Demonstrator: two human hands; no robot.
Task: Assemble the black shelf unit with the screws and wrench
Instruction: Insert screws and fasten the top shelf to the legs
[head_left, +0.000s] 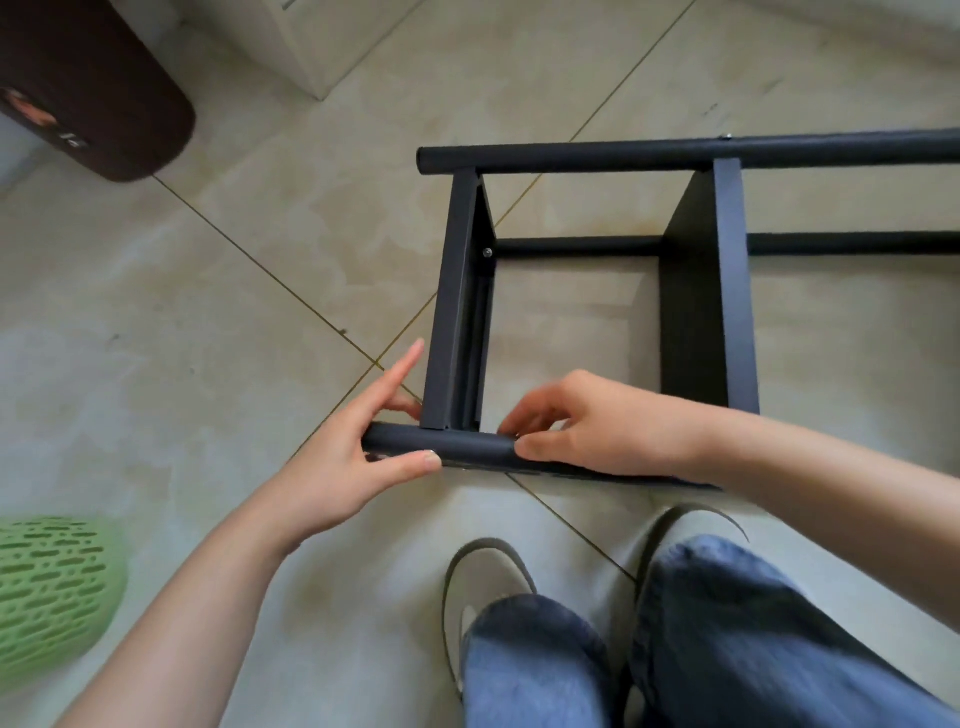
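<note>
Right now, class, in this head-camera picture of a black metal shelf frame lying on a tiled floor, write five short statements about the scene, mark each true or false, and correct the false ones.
1. Both hands touch the near black round tube. True.
2. The left hand holds a wrench. False: it grips only the tube; no wrench shows.
3. A screw head shows inside the left black flat panel. True.
4. The right hand rests on the far black round tube. False: it is at the near tube.
5. A green perforated object lies at lower left. True.
</note>
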